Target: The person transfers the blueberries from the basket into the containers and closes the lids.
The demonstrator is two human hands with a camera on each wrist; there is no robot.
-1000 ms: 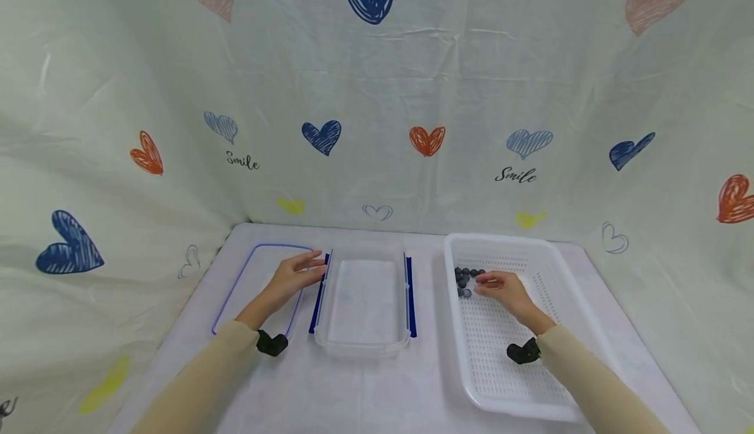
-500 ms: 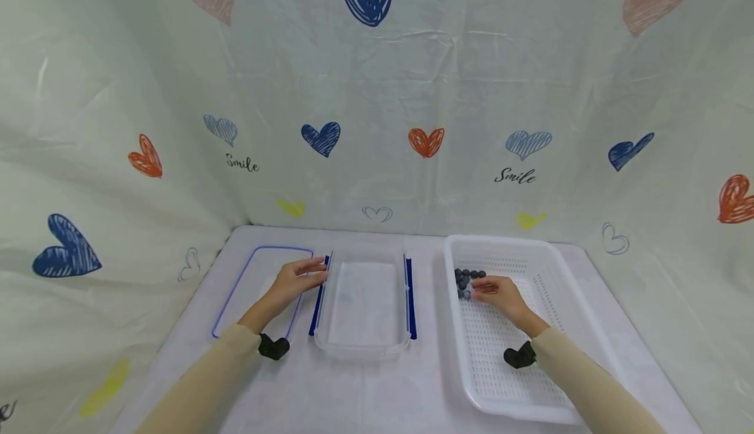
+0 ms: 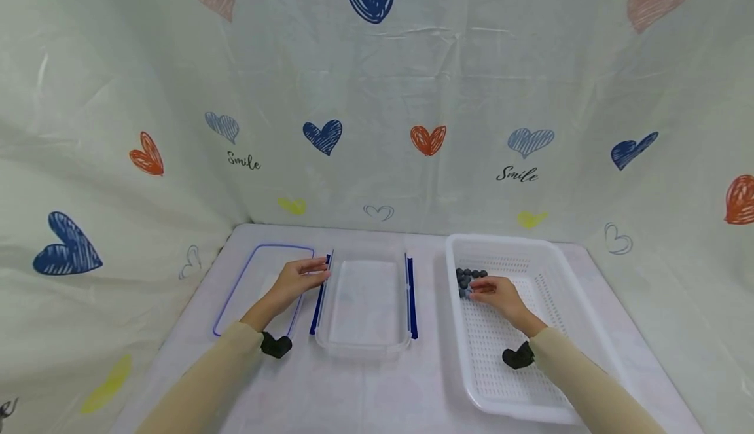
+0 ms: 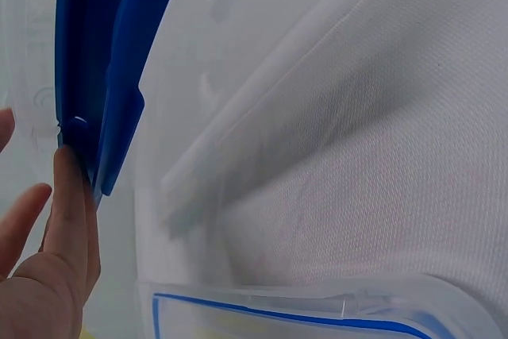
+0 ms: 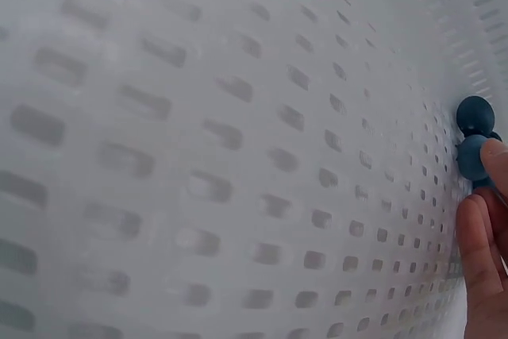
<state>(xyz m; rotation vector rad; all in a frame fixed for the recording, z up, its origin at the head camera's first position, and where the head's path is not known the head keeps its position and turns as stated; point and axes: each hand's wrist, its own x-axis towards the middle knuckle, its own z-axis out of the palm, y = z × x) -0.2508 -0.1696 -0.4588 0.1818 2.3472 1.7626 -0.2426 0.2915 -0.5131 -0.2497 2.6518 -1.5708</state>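
Blue-black blueberries (image 3: 463, 284) are clustered by the wall of the plastic basket (image 3: 484, 345), immediately left of the nearer right hand (image 3: 501, 296); whether one is pinched by its fingers cannot be told, while a blue latch (image 4: 125, 57) is touched by the left hand (image 3: 296, 281), fingers spread

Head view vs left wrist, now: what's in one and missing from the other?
Head only: the right hand, the white perforated basket, the dark blue balls in it and the "Smile" lettering behind.
Left wrist only: close detail, the white cloth's weave and a round boss on the blue latch.
Both: the left hand at that latch, the clear container and the clear lid.
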